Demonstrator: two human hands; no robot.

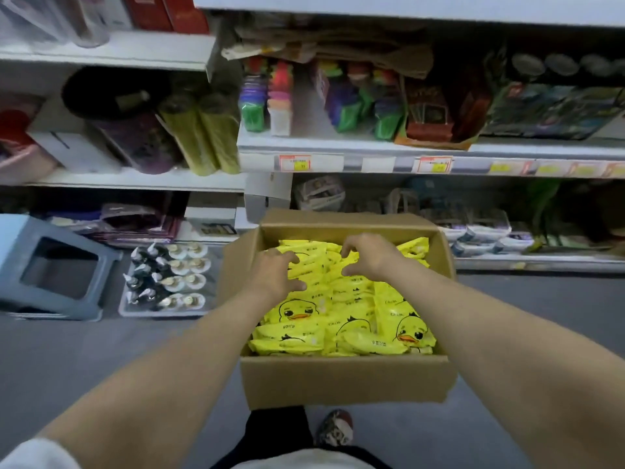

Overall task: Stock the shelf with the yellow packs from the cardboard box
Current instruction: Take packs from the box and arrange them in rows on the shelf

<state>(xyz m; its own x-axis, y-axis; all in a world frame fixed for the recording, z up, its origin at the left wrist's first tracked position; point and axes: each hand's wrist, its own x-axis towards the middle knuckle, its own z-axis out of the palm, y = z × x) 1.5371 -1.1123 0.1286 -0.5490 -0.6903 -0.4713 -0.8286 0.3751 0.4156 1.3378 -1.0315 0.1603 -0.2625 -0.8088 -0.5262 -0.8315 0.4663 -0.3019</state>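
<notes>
The cardboard box is holding yellow duck packs, sitting on the grey floor before store shelves. The left hand and right hand are curling onto the packs, apart; whether they grip is unclear.

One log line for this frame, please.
stage: pick | left hand: fingers curled over yellow packs in cardboard box, grip unclear | right hand: same | box: many packs left

Shiny yellow plastic packs in the brown cardboard box, small grey word like "Duck" on some, other print too blurry, red-and-yellow price tags above the box, numbers unreadable
</notes>
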